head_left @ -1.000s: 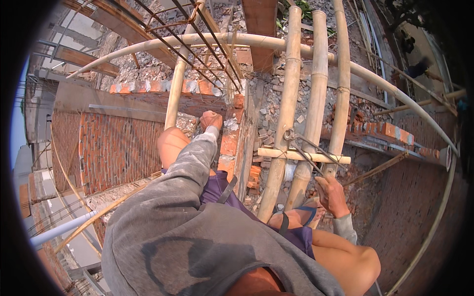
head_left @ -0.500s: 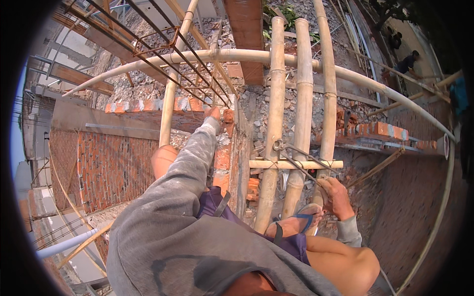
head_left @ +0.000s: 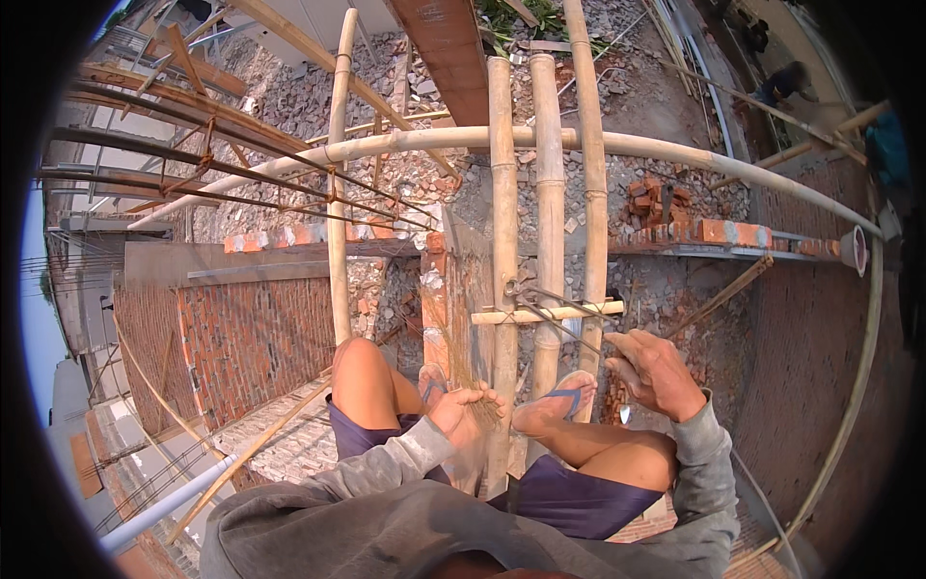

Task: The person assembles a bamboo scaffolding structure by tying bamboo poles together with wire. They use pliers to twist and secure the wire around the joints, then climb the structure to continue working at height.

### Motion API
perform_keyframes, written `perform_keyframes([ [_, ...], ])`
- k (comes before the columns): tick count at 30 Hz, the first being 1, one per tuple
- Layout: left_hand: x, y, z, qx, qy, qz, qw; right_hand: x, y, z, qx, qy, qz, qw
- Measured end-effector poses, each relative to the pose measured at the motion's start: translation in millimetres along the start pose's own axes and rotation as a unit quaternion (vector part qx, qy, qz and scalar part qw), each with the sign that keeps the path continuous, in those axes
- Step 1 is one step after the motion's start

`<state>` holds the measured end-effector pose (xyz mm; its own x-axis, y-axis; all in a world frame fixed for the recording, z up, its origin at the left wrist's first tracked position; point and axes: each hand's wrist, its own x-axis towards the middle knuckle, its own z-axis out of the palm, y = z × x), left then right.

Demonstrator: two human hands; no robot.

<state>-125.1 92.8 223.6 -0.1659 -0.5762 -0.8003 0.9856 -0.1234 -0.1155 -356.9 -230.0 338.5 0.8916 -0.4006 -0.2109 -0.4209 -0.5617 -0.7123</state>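
Observation:
My left hand (head_left: 463, 413) is closed around a bundle of thin brownish wires (head_left: 440, 333), low in front of me between my knees. The strands fan up and away from my fingers, blurred in part. Just off the handle ends of a pair of long-handled pincers (head_left: 559, 318), my right hand (head_left: 661, 374) is open, fingers stretched out with the thumb apart. The pincers lie across a short bamboo crosspiece (head_left: 490, 317) on three bamboo poles (head_left: 549, 183). My sandalled right foot (head_left: 559, 398) rests on these poles.
A brick wall top (head_left: 436, 289) runs beside my left foot. Steel reinforcing bars (head_left: 280, 154) project from the left towards its corner. A long bamboo pole (head_left: 675, 147) crosses ahead. Rubble (head_left: 617, 96) lies far below. Another person (head_left: 786, 85) is down at the far right.
My left hand has come back from the wall corner by the bars and now holds wires. My right hand has come off the pincers' handles. My view has shifted, and my left knee shows more.

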Motion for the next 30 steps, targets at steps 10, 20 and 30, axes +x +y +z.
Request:
perform_keyframes([
  [10, -133.9, -81.3, 166.9, 0.109, -0.01, -0.077, 0.991, -98.5, -213.0, -16.4, 0.233, 0.088, 0.024, 0.968],
  [20, -176.9, -73.0, 175.3, 0.027, 0.062, -0.06, 0.996, -174.0, -349.8, -64.1, 0.286, 0.174, 0.183, 0.924],
  [30, -180.6, -36.4, 239.6, 0.015, 0.084, -0.02, 0.996, -214.7, -417.5, -83.6, 0.323, 0.418, 0.199, 0.825],
])
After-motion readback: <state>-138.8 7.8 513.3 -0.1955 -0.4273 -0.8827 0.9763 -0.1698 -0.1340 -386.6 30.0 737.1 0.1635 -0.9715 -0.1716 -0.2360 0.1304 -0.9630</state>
